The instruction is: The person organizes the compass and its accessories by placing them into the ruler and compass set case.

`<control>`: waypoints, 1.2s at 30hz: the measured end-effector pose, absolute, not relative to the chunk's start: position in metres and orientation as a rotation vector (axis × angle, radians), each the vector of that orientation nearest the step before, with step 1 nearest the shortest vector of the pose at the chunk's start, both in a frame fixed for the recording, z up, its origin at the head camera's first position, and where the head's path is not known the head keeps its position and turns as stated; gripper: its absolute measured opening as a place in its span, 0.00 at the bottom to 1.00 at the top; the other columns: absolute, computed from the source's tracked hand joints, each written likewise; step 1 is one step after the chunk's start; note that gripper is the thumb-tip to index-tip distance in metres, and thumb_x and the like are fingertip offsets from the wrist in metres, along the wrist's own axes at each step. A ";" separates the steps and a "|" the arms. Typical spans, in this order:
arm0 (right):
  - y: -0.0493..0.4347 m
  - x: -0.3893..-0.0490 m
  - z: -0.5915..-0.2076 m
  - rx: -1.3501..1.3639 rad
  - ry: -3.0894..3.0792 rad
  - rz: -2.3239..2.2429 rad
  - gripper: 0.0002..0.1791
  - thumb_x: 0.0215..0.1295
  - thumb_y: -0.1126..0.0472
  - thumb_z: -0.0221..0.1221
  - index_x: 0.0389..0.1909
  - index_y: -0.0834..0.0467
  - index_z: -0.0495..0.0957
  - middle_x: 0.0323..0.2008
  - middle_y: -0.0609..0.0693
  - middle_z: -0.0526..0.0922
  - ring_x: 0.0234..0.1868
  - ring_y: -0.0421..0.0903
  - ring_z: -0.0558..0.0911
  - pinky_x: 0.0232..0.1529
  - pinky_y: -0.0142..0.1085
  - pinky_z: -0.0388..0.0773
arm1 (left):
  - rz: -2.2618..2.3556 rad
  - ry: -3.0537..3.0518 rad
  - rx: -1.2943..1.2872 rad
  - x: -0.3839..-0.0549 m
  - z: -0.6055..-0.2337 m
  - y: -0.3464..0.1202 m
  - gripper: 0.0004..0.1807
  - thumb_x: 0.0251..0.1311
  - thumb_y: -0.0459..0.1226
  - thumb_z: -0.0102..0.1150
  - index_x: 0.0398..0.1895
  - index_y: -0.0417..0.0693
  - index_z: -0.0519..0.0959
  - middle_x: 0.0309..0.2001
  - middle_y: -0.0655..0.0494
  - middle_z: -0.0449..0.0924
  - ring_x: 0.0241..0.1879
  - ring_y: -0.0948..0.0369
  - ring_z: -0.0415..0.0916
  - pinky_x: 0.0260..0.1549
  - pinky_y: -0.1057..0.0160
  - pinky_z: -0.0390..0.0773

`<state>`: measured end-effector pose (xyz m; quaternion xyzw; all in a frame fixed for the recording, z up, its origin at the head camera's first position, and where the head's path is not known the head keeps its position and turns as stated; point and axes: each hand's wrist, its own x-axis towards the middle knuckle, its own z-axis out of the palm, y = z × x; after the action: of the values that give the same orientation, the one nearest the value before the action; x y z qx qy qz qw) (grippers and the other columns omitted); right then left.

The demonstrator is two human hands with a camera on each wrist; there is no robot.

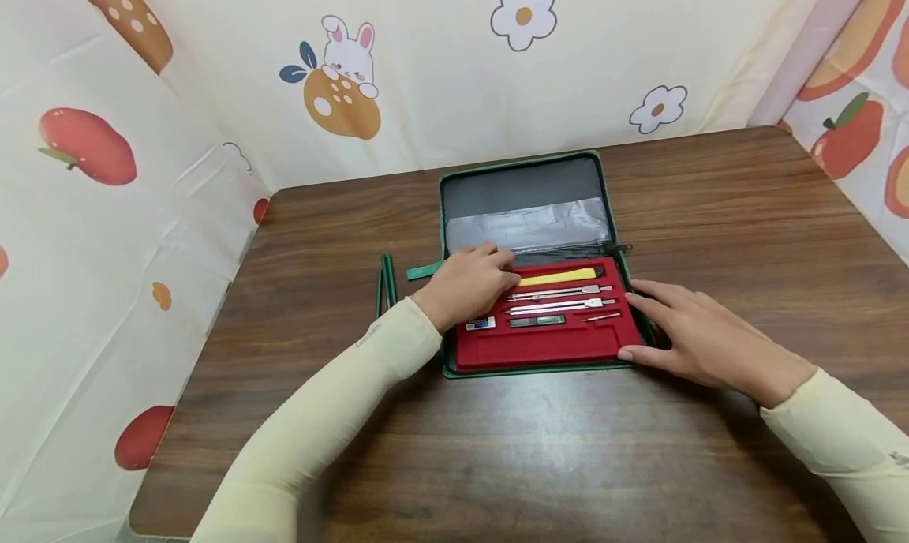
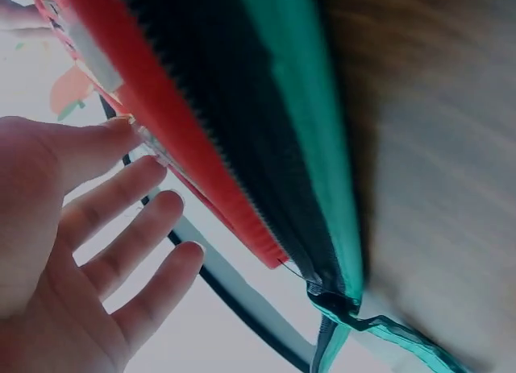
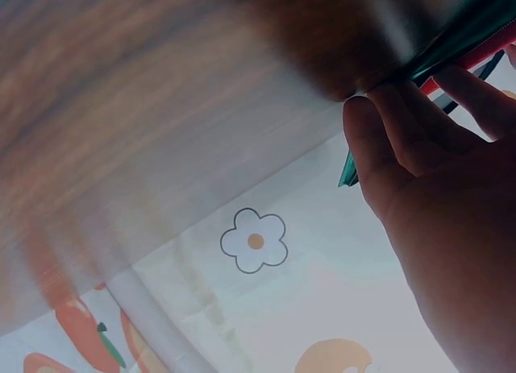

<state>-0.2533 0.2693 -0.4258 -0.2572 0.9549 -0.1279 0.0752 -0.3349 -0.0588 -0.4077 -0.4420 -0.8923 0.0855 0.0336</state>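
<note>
A green zippered case [image 1: 521, 164] lies unfolded on the table, with a red tray [image 1: 547, 352] in its near half. In the tray sit a yellow utility knife [image 1: 568, 276], two silver compass tools [image 1: 561, 306], a small lead case [image 1: 536, 320] and a small blue-and-white block [image 1: 480, 323]. My left hand [image 1: 469, 286] reaches over the tray's left side, thumb beside the knife's left end. Its fingers [image 2: 149, 288] are extended and spread in the left wrist view. My right hand [image 1: 699, 338] rests against the case's right edge, its thumb at the near corner and its fingers fairly straight.
Green pencils [image 1: 388, 278] lie on the wooden table [image 1: 312, 306], left of the case. A green strap [image 1: 424, 271] sticks out from the case's left side. A printed curtain [image 1: 440, 69] hangs behind the table and along both sides.
</note>
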 end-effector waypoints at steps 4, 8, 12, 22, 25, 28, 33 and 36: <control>0.270 -0.253 -0.426 -0.773 2.862 -0.391 0.53 0.59 0.24 0.57 0.71 0.62 0.68 0.69 0.64 0.66 0.65 0.64 0.69 0.59 0.66 0.67 | 0.270 -2.732 -1.359 -0.336 -0.407 -0.054 0.16 0.65 0.46 0.64 0.54 0.57 0.87 0.52 0.56 0.80 0.50 0.58 0.74 0.51 0.58 0.79; 0.270 -0.253 -0.426 -0.763 2.865 -0.383 0.53 0.58 0.24 0.57 0.71 0.61 0.68 0.70 0.63 0.66 0.64 0.64 0.69 0.58 0.66 0.68 | 0.172 -2.725 -1.379 -0.336 -0.407 -0.055 0.18 0.63 0.47 0.66 0.55 0.56 0.85 0.52 0.57 0.83 0.50 0.59 0.76 0.53 0.59 0.78; 0.270 -0.254 -0.425 -0.767 2.870 -0.375 0.53 0.58 0.24 0.56 0.71 0.61 0.68 0.69 0.63 0.66 0.64 0.64 0.69 0.58 0.66 0.68 | 0.134 -2.707 -1.387 -0.336 -0.407 -0.056 0.22 0.59 0.49 0.70 0.56 0.56 0.85 0.52 0.57 0.84 0.51 0.59 0.77 0.53 0.59 0.78; 0.270 -0.253 -0.426 -0.774 2.867 -0.385 0.52 0.59 0.24 0.56 0.72 0.61 0.68 0.69 0.63 0.66 0.65 0.64 0.69 0.58 0.66 0.68 | 0.105 -2.719 -1.421 -0.337 -0.414 -0.060 0.19 0.61 0.46 0.69 0.55 0.54 0.86 0.53 0.57 0.83 0.51 0.61 0.75 0.53 0.63 0.77; 0.270 -0.253 -0.426 -0.767 2.865 -0.389 0.52 0.59 0.24 0.56 0.72 0.61 0.68 0.70 0.63 0.65 0.65 0.63 0.68 0.58 0.66 0.68 | -0.016 -2.730 -1.426 -0.337 -0.414 -0.064 0.16 0.66 0.43 0.63 0.55 0.54 0.86 0.52 0.59 0.84 0.50 0.63 0.76 0.53 0.65 0.76; 0.270 -0.253 -0.425 -0.763 2.864 -0.389 0.53 0.59 0.24 0.56 0.72 0.61 0.68 0.70 0.63 0.65 0.65 0.63 0.68 0.58 0.66 0.68 | -0.180 -2.730 -1.442 -0.337 -0.414 -0.070 0.15 0.70 0.39 0.59 0.56 0.52 0.85 0.52 0.59 0.85 0.50 0.63 0.77 0.54 0.65 0.75; 0.270 -0.253 -0.425 -0.762 2.859 -0.374 0.53 0.59 0.23 0.55 0.72 0.61 0.68 0.70 0.63 0.65 0.65 0.64 0.68 0.58 0.66 0.68 | -0.360 -2.737 -1.381 -0.335 -0.408 -0.091 0.20 0.68 0.36 0.61 0.62 0.49 0.80 0.59 0.55 0.81 0.57 0.60 0.76 0.59 0.61 0.74; 0.270 -0.253 -0.426 -0.766 2.856 -0.373 0.54 0.59 0.23 0.54 0.72 0.61 0.68 0.70 0.63 0.65 0.65 0.64 0.68 0.59 0.66 0.67 | -0.368 -2.784 -1.251 -0.332 -0.398 -0.112 0.20 0.64 0.37 0.66 0.60 0.48 0.82 0.56 0.53 0.81 0.54 0.59 0.77 0.55 0.58 0.77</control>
<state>-0.2534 0.2699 -0.4259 -0.2562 0.9552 -0.1247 0.0804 -0.3316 -0.1117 -0.3983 -0.4068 -0.9050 -0.1197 0.0336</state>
